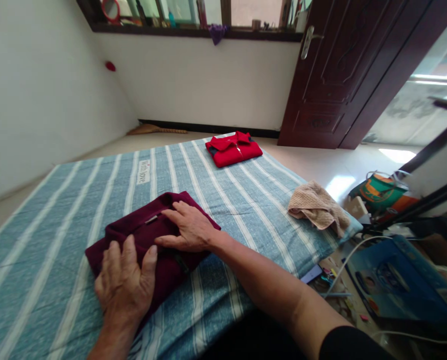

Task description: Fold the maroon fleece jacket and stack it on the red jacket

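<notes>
A folded maroon garment [133, 235] lies on the blue-and-white striped bed sheet [43, 215] in front of me. My left hand [124, 282] rests flat on its near edge, fingers stretched out. My right hand [188, 227] lies flat on its right side, fingers spread across the cloth. Neither hand grips anything. A folded red garment [233, 149] sits at the far end of the bed. A crumpled beige cloth [317, 205] lies at the bed's right edge.
A dark wooden door [343, 75] stands open at the back right. Bags [377, 192], a blue box [399, 280] and cables clutter the floor to the right of the bed. White walls and a window sill [193, 31] close the far side.
</notes>
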`<state>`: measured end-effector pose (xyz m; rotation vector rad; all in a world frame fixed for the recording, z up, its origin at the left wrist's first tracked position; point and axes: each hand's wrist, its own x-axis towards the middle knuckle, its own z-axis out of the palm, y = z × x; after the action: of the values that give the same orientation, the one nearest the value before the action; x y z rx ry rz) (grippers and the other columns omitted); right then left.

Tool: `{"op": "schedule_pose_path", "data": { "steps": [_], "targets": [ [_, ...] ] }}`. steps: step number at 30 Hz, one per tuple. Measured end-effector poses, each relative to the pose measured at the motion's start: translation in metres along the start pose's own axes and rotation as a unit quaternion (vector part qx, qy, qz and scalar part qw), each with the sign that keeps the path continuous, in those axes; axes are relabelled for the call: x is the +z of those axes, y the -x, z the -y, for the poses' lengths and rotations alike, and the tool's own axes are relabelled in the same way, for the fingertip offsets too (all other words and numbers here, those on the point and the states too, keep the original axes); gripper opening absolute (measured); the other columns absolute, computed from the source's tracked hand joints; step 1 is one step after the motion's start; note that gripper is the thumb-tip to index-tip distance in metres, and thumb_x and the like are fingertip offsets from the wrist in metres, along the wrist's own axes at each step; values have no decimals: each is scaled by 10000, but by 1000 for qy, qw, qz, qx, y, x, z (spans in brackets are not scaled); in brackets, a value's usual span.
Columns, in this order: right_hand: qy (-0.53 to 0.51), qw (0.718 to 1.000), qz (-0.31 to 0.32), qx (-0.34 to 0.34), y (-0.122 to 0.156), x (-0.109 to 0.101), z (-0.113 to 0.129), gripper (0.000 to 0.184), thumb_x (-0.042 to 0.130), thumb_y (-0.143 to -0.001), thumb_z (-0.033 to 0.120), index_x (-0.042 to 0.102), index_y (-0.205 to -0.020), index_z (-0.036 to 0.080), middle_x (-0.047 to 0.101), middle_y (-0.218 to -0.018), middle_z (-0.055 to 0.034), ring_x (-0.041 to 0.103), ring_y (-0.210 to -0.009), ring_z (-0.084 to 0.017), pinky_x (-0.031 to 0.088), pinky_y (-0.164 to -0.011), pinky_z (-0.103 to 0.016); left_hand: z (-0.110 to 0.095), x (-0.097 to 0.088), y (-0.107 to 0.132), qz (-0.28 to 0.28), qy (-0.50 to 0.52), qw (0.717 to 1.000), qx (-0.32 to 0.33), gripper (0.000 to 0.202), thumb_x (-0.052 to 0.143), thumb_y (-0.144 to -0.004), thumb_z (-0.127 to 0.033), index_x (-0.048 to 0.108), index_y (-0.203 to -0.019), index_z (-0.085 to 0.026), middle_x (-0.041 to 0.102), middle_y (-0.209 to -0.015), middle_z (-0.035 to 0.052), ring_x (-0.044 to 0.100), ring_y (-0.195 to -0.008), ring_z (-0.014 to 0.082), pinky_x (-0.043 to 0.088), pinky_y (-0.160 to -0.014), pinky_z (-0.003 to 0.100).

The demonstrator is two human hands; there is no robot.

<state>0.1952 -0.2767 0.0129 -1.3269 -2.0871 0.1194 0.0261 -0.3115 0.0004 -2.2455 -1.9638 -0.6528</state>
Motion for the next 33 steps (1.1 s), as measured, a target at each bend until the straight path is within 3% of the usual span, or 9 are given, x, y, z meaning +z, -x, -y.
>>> {"op": "schedule_pose_path", "data": {
  "steps": [6, 9, 12, 18, 22, 25, 30, 33],
  "targets": [
    [-12, 1000, 4, 14, 3, 5, 1, 642, 531, -821, 609, 453, -1282, 170, 473, -1273, -113, 383, -1246, -249, 355, -1002, -376, 6, 8, 0, -14, 0, 1000, 0, 632, 201, -937, -495, 306, -1419, -99, 286, -1475, 215, 269, -1356, 360, 293, -1058, 505],
    [-8, 1000, 5, 18, 3, 9, 0, 634, 500, -833, 620, 456, -1288, 182, 479, -1280, -106, 379, -1260, -250, 347, -1015, -380, 8, 11, 1, -8, 0, 1000, 3, 646, 194, -937, -490, 309, -1415, -70, 269, -1476, 232, 259, -1356, 374, 283, -1062, 513],
    [-9, 1000, 15, 24, 3, 10, 0, 662, 487, -832, 633, 437, -1316, 184, 453, -1319, -116, 351, -1286, -262, 324, -1035, -389, 8, 10, 2, 7, 4, 1000, -2, 628, 211, -935, -485, 270, -1435, -110, 224, -1507, 191, 221, -1378, 343, 256, -1082, 493],
    [-14, 999, 34, 27, 3, 8, 1, 694, 518, -818, 625, 408, -1346, 190, 393, -1379, -126, 312, -1316, -269, 303, -1052, -399, 3, -10, -7, 133, 17, 990, -50, 654, 166, -934, -479, 217, -1445, -74, 166, -1515, 219, 149, -1398, 337, 204, -1087, 514],
    [-19, 999, 27, 22, 4, 8, 1, 670, 527, -825, 600, 427, -1335, 177, 404, -1370, -130, 315, -1315, -254, 296, -1061, -377, 10, -20, -18, 196, 35, 978, -53, 710, 178, -895, -524, 224, -1440, -71, 196, -1514, 186, 126, -1410, 288, 170, -1112, 479],
    [-32, 999, 24, 24, 6, 9, 1, 683, 511, -828, 611, 426, -1340, 167, 385, -1393, -141, 292, -1332, -253, 278, -1077, -380, 13, -28, -21, 160, 57, 985, -36, 742, 271, -851, -540, 307, -1397, -39, 294, -1471, 199, 232, -1383, 280, 222, -1108, 449],
    [-63, 997, 35, 35, 10, 12, 1, 689, 522, -831, 591, 420, -1354, 155, 320, -1451, -161, 229, -1370, -256, 227, -1105, -402, 5, -45, -26, 4, -11, 999, 32, 627, 329, -866, -500, 500, -1258, -40, 406, -1378, 237, 378, -1287, 370, 322, -1030, 533],
    [-85, 994, 55, 50, 12, 14, 2, 697, 532, -828, 578, 408, -1370, 157, 274, -1482, -159, 184, -1386, -263, 214, -1109, -425, -2, -46, -33, -20, -10, 998, 64, 568, 359, -880, -444, 531, -1224, -27, 413, -1365, 257, 386, -1282, 368, 335, -1028, 511]
  ]
}}
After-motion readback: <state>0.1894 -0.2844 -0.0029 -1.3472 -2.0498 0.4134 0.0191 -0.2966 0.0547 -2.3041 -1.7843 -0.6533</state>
